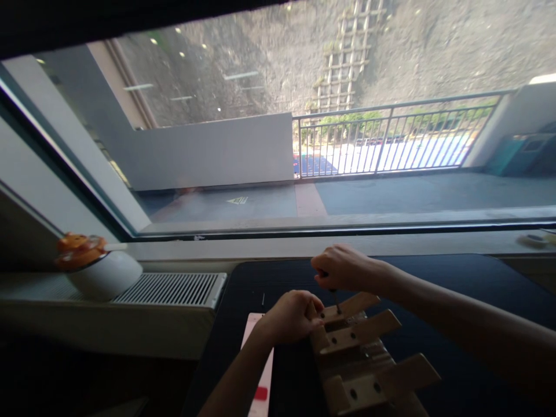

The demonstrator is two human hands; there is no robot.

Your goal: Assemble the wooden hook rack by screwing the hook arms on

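Observation:
A wooden assembly (362, 359) of blocks and slats with drilled holes lies on a dark table (456, 278) near its front edge. My left hand (290, 315) is closed on the assembly's left end and holds it. My right hand (345, 269) is closed round a thin dark tool (336, 300), likely a screwdriver. The tool stands upright with its tip down on the top block.
A pink and white sheet (262, 370) lies on the table left of the assembly. A white bowl with an orange toy (93, 266) sits on the sill by a vent grille (174, 288). A large window (304, 145) faces a railed terrace.

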